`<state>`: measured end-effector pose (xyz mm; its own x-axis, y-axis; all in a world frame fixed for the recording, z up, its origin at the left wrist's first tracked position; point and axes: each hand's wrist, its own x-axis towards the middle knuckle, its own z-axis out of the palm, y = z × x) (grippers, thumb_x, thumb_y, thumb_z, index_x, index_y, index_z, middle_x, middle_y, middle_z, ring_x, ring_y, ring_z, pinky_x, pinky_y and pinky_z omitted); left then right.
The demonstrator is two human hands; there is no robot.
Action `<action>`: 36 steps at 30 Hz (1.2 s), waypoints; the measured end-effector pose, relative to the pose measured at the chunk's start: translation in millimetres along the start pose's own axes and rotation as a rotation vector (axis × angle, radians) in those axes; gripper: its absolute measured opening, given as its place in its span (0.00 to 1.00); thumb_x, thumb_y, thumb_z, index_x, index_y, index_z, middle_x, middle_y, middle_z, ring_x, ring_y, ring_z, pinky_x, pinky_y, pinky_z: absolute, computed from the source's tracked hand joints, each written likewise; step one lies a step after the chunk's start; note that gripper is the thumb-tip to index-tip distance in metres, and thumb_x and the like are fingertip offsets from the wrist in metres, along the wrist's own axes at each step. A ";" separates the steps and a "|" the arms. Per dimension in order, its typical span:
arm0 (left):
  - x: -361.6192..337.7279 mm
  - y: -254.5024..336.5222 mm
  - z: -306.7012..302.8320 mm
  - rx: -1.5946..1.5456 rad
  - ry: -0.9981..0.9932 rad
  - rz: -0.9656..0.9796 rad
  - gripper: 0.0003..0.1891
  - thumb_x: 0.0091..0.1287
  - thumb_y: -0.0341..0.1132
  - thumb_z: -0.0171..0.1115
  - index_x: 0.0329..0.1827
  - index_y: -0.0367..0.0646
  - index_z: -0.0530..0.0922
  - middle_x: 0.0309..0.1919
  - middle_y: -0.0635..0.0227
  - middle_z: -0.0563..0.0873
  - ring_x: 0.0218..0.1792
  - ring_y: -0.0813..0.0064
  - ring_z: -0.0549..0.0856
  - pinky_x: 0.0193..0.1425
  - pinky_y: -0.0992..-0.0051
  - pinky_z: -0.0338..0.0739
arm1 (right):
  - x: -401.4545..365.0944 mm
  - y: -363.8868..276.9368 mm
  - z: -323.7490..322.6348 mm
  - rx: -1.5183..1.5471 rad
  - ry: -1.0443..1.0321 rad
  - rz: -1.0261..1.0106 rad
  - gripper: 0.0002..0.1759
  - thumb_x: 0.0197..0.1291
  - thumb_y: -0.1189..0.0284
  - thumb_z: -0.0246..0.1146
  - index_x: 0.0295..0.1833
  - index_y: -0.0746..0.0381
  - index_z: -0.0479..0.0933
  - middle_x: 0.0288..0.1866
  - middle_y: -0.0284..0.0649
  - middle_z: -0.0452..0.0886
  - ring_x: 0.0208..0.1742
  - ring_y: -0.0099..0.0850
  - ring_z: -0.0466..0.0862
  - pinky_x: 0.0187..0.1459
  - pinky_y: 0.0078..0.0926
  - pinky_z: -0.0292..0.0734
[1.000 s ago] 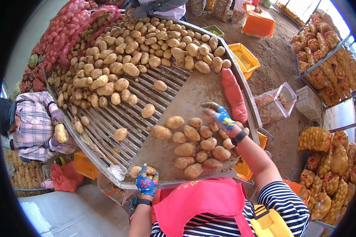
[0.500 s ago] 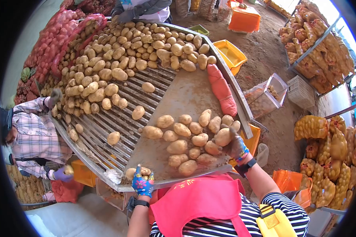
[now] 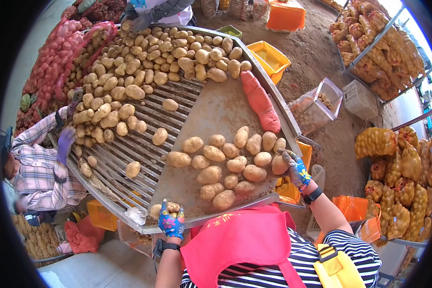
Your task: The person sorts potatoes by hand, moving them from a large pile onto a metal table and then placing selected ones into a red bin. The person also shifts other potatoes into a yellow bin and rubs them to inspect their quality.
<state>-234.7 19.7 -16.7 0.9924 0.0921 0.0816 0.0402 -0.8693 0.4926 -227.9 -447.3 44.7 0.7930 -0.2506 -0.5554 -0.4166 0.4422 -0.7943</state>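
- The right hand (image 3: 296, 168) is seen at the right rim of the worktop (image 3: 216, 115), its fingers closed round a potato (image 3: 279, 164).
- That potato is placed at the right end of a pile (image 3: 225, 165) on the near part of the worktop.
- The left hand (image 3: 170, 223) is curled at the near rim against small potatoes (image 3: 164, 208); whether they are gripped cannot be told.
- Rollers (image 3: 113, 158) are seen left of the pile, and a red sack (image 3: 259, 102) along the right rim.
- A co-worker's glove (image 3: 65, 144) is laid on the rollers' left edge.
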 end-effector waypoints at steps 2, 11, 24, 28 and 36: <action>0.2 -0.3 -0.7 0.007 -0.015 -0.009 0.39 0.54 0.41 0.77 0.70 0.47 0.70 0.46 0.56 0.85 0.46 0.53 0.85 0.51 0.59 0.80 | -0.2 6.6 0.6 -0.162 -0.022 -0.090 0.20 0.74 0.58 0.58 0.62 0.59 0.78 0.52 0.34 0.82 0.49 0.21 0.80 0.55 0.22 0.76; 0.0 -3.5 1.9 0.000 -0.009 -0.013 0.40 0.53 0.41 0.78 0.70 0.48 0.70 0.45 0.57 0.84 0.45 0.54 0.85 0.49 0.59 0.80 | 27.8 19.5 21.1 -0.906 -0.096 -0.705 0.14 0.71 0.65 0.61 0.55 0.59 0.83 0.52 0.46 0.85 0.56 0.34 0.83 0.59 0.30 0.76; 1.5 -0.3 -3.5 0.011 -0.048 -0.027 0.38 0.54 0.45 0.76 0.69 0.48 0.72 0.42 0.59 0.84 0.42 0.55 0.86 0.47 0.59 0.81 | 94.0 10.2 131.9 -1.609 -0.509 -0.626 0.28 0.58 0.71 0.63 0.67 0.55 0.72 0.56 0.47 0.79 0.50 0.48 0.83 0.50 0.45 0.80; 3.4 5.9 -6.9 -0.006 -0.054 -0.044 0.37 0.55 0.44 0.76 0.69 0.47 0.73 0.41 0.57 0.85 0.42 0.54 0.86 0.47 0.58 0.81 | 131.2 18.6 124.9 -1.212 -0.664 -0.504 0.30 0.57 0.67 0.67 0.66 0.58 0.72 0.52 0.47 0.81 0.51 0.46 0.83 0.52 0.41 0.79; 2.5 4.8 -8.4 -0.039 -0.051 -0.031 0.37 0.55 0.43 0.76 0.68 0.46 0.72 0.40 0.59 0.85 0.41 0.56 0.86 0.46 0.59 0.80 | 45.0 -39.2 103.0 0.484 -0.542 0.398 0.18 0.66 0.55 0.58 0.47 0.59 0.80 0.43 0.39 0.84 0.47 0.40 0.84 0.48 0.41 0.80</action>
<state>-233.0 19.9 -6.8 0.9954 0.0928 0.0218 0.0674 -0.8466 0.5280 -130.1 -387.2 76.1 0.7827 0.3978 -0.4786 -0.5720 0.7630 -0.3012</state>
